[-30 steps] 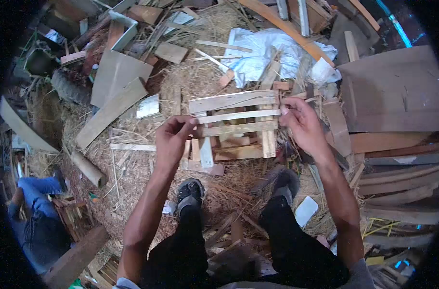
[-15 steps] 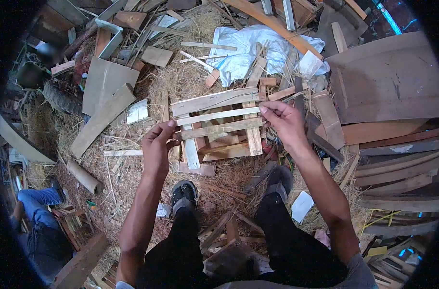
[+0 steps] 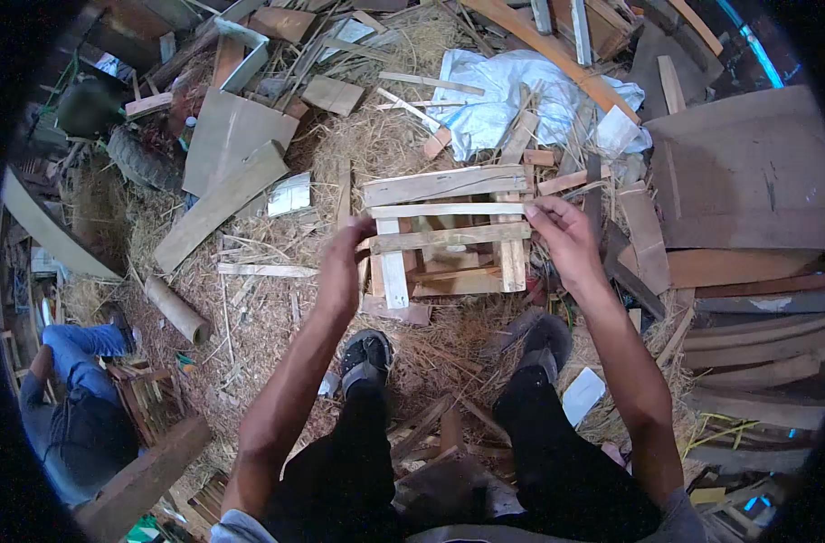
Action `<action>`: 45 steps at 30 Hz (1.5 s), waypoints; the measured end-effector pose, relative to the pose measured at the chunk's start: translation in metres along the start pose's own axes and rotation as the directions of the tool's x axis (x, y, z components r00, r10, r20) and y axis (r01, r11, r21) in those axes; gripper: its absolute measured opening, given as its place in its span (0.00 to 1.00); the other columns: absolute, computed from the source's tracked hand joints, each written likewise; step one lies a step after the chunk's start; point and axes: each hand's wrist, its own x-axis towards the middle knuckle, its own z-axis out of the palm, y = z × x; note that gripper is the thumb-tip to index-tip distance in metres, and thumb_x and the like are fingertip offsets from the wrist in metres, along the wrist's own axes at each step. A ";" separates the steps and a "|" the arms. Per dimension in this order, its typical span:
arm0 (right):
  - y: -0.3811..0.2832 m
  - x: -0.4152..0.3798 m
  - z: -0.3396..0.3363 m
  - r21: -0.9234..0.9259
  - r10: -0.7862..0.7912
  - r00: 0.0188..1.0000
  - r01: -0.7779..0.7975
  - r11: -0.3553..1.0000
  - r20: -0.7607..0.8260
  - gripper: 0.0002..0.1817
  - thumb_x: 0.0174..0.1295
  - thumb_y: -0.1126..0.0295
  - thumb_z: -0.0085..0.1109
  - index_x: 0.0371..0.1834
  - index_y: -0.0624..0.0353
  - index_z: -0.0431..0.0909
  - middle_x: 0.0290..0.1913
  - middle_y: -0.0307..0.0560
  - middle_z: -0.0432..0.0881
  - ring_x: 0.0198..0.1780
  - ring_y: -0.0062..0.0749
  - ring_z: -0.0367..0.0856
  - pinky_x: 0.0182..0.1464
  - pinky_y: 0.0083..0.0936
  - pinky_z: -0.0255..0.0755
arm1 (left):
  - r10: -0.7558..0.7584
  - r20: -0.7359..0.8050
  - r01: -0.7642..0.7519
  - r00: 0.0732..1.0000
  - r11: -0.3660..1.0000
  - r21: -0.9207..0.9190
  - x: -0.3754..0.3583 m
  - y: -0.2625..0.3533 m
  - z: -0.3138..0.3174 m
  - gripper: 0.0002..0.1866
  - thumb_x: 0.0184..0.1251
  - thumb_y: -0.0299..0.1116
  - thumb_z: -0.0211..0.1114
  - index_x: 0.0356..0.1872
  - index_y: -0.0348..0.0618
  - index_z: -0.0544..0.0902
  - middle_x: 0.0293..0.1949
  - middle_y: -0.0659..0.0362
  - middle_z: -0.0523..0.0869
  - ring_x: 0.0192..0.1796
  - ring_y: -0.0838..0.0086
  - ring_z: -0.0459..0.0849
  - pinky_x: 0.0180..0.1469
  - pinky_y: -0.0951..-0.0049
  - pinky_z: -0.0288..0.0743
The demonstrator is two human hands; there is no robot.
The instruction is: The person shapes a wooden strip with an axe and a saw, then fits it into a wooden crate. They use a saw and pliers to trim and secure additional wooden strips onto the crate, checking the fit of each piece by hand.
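A thin pale wooden slat (image 3: 449,209) lies across a small wooden frame of nailed pieces, between a wider top board (image 3: 444,185) and a weathered lower slat (image 3: 449,238). My right hand (image 3: 568,240) pinches the thin slat's right end between thumb and fingers. At its left end, my left hand (image 3: 342,267) has its fingers closed, the tips slightly blurred right at the slat's edge. Beneath the slats run two upright pieces, a whitish one (image 3: 393,271) on the left and a browner one (image 3: 513,262) on the right.
Straw and wood scraps cover the ground around my feet. A white plastic sack (image 3: 494,100) lies beyond the frame, and stacked boards (image 3: 756,339) stand at right. Another person (image 3: 82,416) is at lower left, near a thick timber (image 3: 146,475). A cardboard tube (image 3: 177,310) lies left.
The thin slat now sits down on the frame, between the other two slats. My left hand has moved in close to the frame's left side. The whole view has shifted to the right.
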 end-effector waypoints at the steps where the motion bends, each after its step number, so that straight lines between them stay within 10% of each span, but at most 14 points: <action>1: -0.004 -0.002 0.002 0.016 0.016 1.000 -0.016 1.000 -0.011 0.12 0.69 0.68 0.63 0.49 0.64 0.81 0.38 0.37 0.84 0.38 0.16 0.79 0.41 0.16 0.73 | -0.011 0.066 0.011 0.998 1.000 -0.002 -0.002 -0.010 -0.001 0.26 0.78 0.50 0.52 0.54 0.32 0.81 0.46 0.55 0.84 0.54 0.68 0.79 0.64 0.65 0.66; 4: 0.002 -0.004 -0.002 0.083 0.017 0.998 -0.012 0.996 -0.062 0.12 0.70 0.69 0.62 0.51 0.65 0.80 0.42 0.39 0.84 0.42 0.18 0.80 0.46 0.18 0.74 | 0.008 0.255 0.000 0.967 1.000 -0.029 -0.010 -0.006 -0.002 0.23 0.75 0.46 0.58 0.53 0.31 0.81 0.46 0.58 0.83 0.56 0.71 0.78 0.63 0.69 0.66; 8: -0.016 -0.002 -0.006 0.291 0.031 0.999 -0.034 0.956 0.015 0.13 0.73 0.69 0.56 0.54 0.63 0.79 0.48 0.44 0.85 0.49 0.26 0.82 0.53 0.25 0.76 | 0.324 0.415 -0.394 0.850 0.914 0.093 -0.049 0.087 0.034 0.15 0.71 0.35 0.63 0.50 0.33 0.81 0.45 0.54 0.83 0.52 0.68 0.82 0.57 0.68 0.74; 11: -0.015 -0.002 -0.026 0.463 0.088 0.986 -0.143 0.874 0.139 0.13 0.73 0.69 0.54 0.56 0.61 0.78 0.51 0.47 0.85 0.52 0.35 0.84 0.56 0.33 0.76 | 0.392 0.612 -0.704 0.687 0.566 0.428 -0.037 0.119 0.043 0.18 0.67 0.37 0.68 0.51 0.34 0.79 0.44 0.47 0.81 0.43 0.57 0.85 0.49 0.61 0.80; 20: 0.001 -0.019 -0.077 0.581 0.070 0.997 -0.063 0.812 0.009 0.09 0.71 0.70 0.54 0.50 0.59 0.78 0.49 0.52 0.84 0.52 0.37 0.82 0.56 0.34 0.75 | 0.192 0.789 -0.804 0.584 0.270 0.529 -0.006 0.022 0.074 0.19 0.65 0.35 0.65 0.54 0.37 0.79 0.54 0.48 0.82 0.47 0.52 0.86 0.49 0.53 0.81; 24: -0.009 -0.025 -0.034 0.526 0.083 0.994 -0.111 0.843 0.076 0.09 0.69 0.71 0.57 0.50 0.61 0.78 0.44 0.49 0.86 0.45 0.35 0.84 0.50 0.29 0.76 | 0.572 0.650 -0.834 0.500 0.116 0.540 -0.023 0.018 0.056 0.15 0.64 0.34 0.67 0.49 0.39 0.82 0.50 0.50 0.85 0.50 0.56 0.84 0.53 0.60 0.78; 29: -0.010 -0.028 0.021 0.224 0.081 0.995 -0.090 0.970 0.051 0.09 0.69 0.72 0.61 0.47 0.64 0.80 0.41 0.45 0.86 0.39 0.27 0.85 0.45 0.23 0.76 | 0.571 0.118 -0.507 0.812 0.591 0.628 -0.073 0.022 -0.028 0.03 0.65 0.24 0.66 0.38 0.38 0.83 0.39 0.54 0.87 0.45 0.64 0.85 0.49 0.67 0.77; 33: -0.011 -0.021 0.043 0.111 0.046 0.998 -0.050 0.993 0.039 0.09 0.68 0.72 0.64 0.46 0.66 0.81 0.38 0.43 0.87 0.36 0.19 0.81 0.41 0.16 0.72 | 0.262 -0.231 -0.163 0.937 0.913 0.374 -0.040 0.015 -0.058 0.11 0.73 0.32 0.63 0.47 0.37 0.86 0.39 0.57 0.89 0.41 0.78 0.83 0.45 0.73 0.77; 45: -0.013 -0.014 0.057 0.077 0.085 0.996 -0.085 0.993 0.000 0.10 0.66 0.69 0.66 0.45 0.64 0.83 0.34 0.37 0.86 0.31 0.12 0.72 0.37 0.13 0.65 | 0.106 -0.125 -0.088 0.987 0.986 0.142 -0.025 0.018 -0.057 0.12 0.74 0.35 0.63 0.46 0.36 0.87 0.39 0.60 0.89 0.38 0.80 0.83 0.42 0.76 0.75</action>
